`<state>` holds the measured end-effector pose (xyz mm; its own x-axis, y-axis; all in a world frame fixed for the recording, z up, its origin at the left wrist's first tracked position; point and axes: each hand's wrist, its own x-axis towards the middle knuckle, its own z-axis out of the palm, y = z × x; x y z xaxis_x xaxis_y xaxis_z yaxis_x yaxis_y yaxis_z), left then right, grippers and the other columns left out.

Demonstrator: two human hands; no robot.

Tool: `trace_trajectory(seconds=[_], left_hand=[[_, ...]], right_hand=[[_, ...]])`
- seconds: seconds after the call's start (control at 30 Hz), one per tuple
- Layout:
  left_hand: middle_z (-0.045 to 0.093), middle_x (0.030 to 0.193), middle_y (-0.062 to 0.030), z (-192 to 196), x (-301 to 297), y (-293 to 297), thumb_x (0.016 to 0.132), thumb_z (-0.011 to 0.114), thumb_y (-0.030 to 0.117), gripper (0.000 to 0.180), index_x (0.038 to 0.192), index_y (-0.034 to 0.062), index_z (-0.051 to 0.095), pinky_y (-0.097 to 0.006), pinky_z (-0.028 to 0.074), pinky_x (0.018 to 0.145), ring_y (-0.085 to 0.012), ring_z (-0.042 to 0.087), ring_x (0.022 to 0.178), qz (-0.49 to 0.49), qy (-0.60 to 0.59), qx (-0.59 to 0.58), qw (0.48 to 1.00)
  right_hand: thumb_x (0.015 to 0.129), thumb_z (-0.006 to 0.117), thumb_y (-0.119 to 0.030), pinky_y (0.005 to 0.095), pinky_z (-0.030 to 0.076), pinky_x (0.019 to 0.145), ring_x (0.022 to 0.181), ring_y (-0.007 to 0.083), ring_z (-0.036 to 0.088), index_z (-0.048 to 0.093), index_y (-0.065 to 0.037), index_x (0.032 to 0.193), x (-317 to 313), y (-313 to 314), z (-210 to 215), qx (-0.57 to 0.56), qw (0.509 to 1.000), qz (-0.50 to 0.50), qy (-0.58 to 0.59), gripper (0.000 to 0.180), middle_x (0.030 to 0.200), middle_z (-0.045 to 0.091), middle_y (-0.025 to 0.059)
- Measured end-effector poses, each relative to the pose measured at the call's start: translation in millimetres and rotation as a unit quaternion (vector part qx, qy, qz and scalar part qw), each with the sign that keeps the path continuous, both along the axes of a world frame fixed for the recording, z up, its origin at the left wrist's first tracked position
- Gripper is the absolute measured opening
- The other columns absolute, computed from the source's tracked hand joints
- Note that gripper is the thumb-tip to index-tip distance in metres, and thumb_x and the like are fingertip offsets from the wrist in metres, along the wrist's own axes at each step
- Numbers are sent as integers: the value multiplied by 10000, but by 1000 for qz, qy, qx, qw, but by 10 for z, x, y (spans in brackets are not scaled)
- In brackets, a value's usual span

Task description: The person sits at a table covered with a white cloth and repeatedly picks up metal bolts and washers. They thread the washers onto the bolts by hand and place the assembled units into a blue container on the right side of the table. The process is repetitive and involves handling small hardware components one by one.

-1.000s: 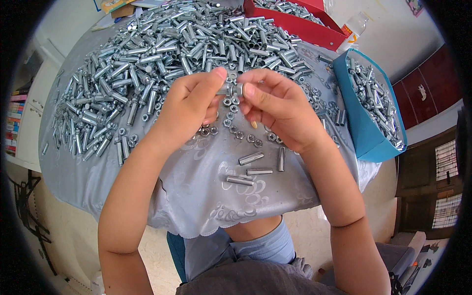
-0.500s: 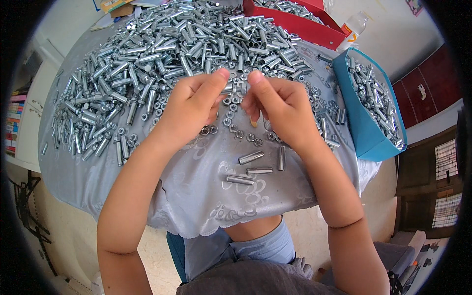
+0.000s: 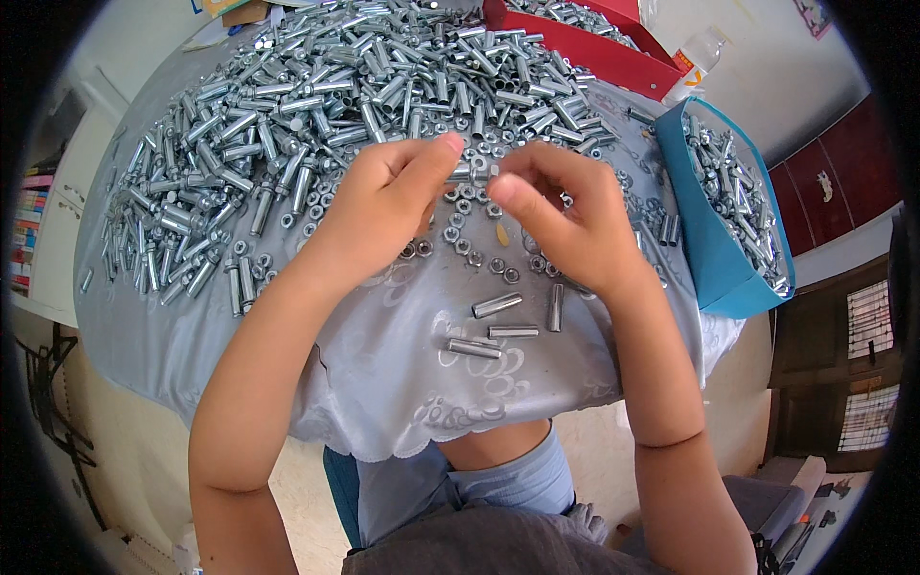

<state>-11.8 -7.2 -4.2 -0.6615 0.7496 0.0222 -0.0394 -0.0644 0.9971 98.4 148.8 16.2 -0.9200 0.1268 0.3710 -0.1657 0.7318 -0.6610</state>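
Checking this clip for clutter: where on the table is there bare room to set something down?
Bare tablecloth shows between the left forearm and the loose metal tubes, and from those tubes down to the scalloped front edge. It is crowded farther back, under the metal pile, and in the middle, where nuts lie scattered.

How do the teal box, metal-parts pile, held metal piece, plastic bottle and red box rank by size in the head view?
1. Metal-parts pile
2. Teal box
3. Red box, cropped by the frame
4. Plastic bottle
5. Held metal piece, partly hidden
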Motion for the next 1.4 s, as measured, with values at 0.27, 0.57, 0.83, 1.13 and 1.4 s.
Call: trace_trajectory(seconds=[0.27,0.57,0.83,1.13,1.4], left_hand=[[355,534,60,11,-1,-11,903,504,355,388,624,89,461,-219,257,417,-35,303,445,-8,21,-21,1000],[361,519,60,9,-11,-1,888,525,381,412,612,80,467,-214,267,415,-33,312,437,14,-7,-10,1000],[294,485,75,-7,-56,16,898,518,347,439,555,121,366,-213,255,395,-26,271,408,47,-19,36,998],[298,499,77,23,-23,19,899,515,350,428,563,120,382,-209,234,393,-20,263,411,36,-17,21,999],[305,499,80,-33,-44,31,889,529,355,428,561,134,366,-203,218,392,-15,257,414,34,-18,13,999]], right_hand=[[691,761,-180,246,417,507,555,114,481,582,-41,957,-52,-11,-38,25,994,48,98,350,693,521,33],[650,772,-117,246,428,581,656,112,499,516,-70,1093,-53,-21,-37,-53,992,54,105,513,842,564,43],[687,720,-86,276,440,648,728,172,549,618,-35,919,-26,132,-20,73,994,75,24,258,818,579,58],[721,693,-114,307,451,663,737,228,551,655,-41,888,-43,95,-153,156,984,86,-17,186,792,575,83],[764,685,-84,223,432,574,669,58,545,643,-23,958,-68,-21,-63,-145,985,-14,87,208,775,622,28]])
